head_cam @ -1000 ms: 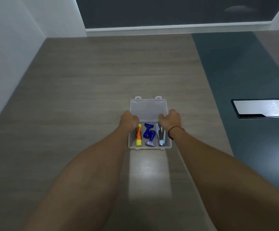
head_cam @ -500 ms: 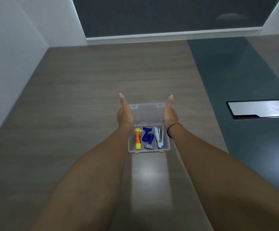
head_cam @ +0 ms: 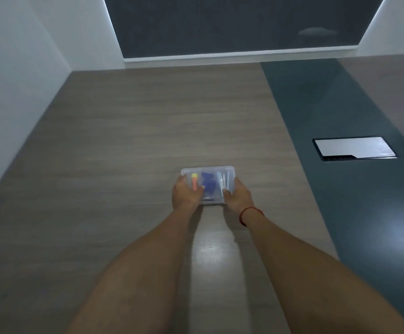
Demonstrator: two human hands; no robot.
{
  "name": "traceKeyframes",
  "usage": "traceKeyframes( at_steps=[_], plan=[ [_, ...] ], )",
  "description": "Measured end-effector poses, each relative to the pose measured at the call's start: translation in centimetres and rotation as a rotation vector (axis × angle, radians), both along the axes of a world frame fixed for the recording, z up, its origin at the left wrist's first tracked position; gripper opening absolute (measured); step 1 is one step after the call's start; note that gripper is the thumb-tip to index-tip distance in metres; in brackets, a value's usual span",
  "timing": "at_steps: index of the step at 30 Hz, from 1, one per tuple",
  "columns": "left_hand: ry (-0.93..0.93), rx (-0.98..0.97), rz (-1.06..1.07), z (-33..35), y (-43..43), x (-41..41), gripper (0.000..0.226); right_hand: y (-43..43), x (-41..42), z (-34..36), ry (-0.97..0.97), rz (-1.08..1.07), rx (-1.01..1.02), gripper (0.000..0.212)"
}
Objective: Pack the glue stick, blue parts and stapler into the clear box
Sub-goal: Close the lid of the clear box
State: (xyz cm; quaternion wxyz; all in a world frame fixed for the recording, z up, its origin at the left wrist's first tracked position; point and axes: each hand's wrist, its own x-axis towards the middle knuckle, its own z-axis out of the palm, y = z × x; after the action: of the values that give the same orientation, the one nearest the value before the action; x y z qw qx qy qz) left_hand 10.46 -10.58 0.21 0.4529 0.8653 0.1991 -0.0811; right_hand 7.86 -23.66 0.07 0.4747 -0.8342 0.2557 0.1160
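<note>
The clear box (head_cam: 208, 171) lies on the wood-grain table (head_cam: 123, 141) with its lid down, and the contents show only as blurred shapes through the plastic: the glue stick (head_cam: 194, 181), orange with a yellow end, in the left section; the blue parts (head_cam: 208, 183) in the middle; the pale stapler (head_cam: 223, 180) on the right. Section walls and latches cannot be made out through the blur. The near corners and most of the near edge of the box are covered by the hands. The left hand (head_cam: 184, 195) rests flat over the near-left corner, fingers spread on the lid, thumb pointing inward. The right hand (head_cam: 238, 195) covers the near-right corner in the same manner; a red string bracelet (head_cam: 249, 210) circles its wrist. Both hands press on the box rather than grip it. Both forearms are cut off by the lower edge of the view. To the right, well apart from the box, a dark teal strip (head_cam: 340, 165) runs along the table and holds a recessed silver panel (head_cam: 355, 148). A bright reflection lies on the table between the forearms. White walls border the table on the left
</note>
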Motion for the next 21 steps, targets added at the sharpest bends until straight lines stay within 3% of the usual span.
traceKeyframes(
  at_steps=[4,10,17,21],
  plan=[
    [0.02,0.008,-0.017,-1.2,0.6,0.0,0.08,0.3,0.1,-0.6,0.011,-0.021,-0.017,0.058],
    [0.031,0.009,-0.022,-2.2,1.2,-0.1,0.057,0.8,-0.3,-1.4,0.011,-0.042,-0.012,0.056],
    [0.116,-0.05,-0.068,-1.5,2.1,0.5,0.05,0.7,0.0,-0.4,0.029,-0.068,0.011,0.048],
    [0.163,-0.061,-0.092,-1.5,3.0,-0.9,0.054,0.7,-1.4,0.3,-0.007,-0.045,0.025,0.055]
  ],
)
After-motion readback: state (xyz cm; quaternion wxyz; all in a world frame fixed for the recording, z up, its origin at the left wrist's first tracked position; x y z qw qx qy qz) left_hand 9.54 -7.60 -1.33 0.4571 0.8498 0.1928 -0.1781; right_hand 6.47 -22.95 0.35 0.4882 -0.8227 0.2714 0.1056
